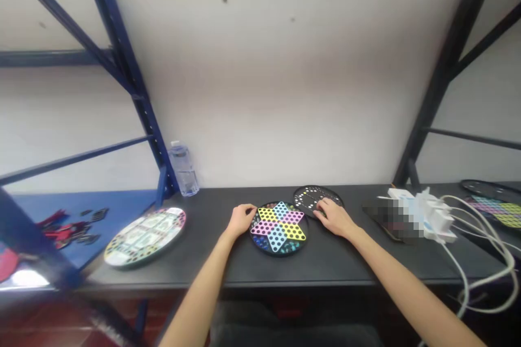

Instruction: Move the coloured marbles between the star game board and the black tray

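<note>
Board (279, 227) seems steadied: left hand (242, 219) curls at its edge, right hand (334, 218) bends over the disc (303, 198); whether either pinches, I cannot tell; lifting would need grip.

We look from a single head-worn camera that faces forward and tilts down across the table (203, 217). We are near enough that both forearms (207, 276) reach in from the bottom edge, with the left hand (241, 220) and right hand (334, 218) below mid-height. Our wide view faces the wall (285, 92) behind, between a blue post (122, 54) at left and a dark post (425, 114) at right.
</note>
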